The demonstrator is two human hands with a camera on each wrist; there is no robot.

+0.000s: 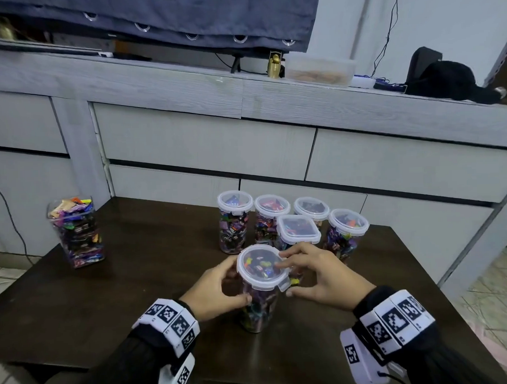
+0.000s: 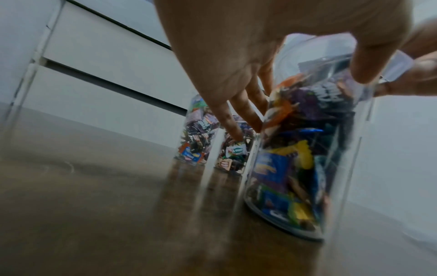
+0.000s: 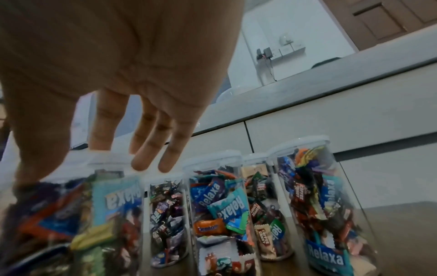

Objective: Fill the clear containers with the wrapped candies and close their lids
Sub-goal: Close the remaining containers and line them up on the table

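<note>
The nearest clear round container [image 1: 258,304], packed with wrapped candies, stands on the dark table with its lid [image 1: 261,267] on top. My left hand [image 1: 234,282] grips its side just below the lid, fingers behind and thumb in front; the left wrist view shows this left hand [image 2: 309,97] wrapped round the container [image 2: 295,158]. My right hand [image 1: 288,279] pinches the lid's right edge, index finger on top and thumb against a clip flap [image 1: 285,284] that sticks out. In the right wrist view, the right hand [image 3: 78,162] has its other fingers straight above the lid [image 3: 108,160].
Several closed, candy-filled containers [image 1: 294,230] cluster right behind the held one, close to my right fingers. An open square container heaped with candies [image 1: 77,231] stands at the table's far left. A grey drawer cabinet [image 1: 209,141] runs behind the table [image 1: 135,298].
</note>
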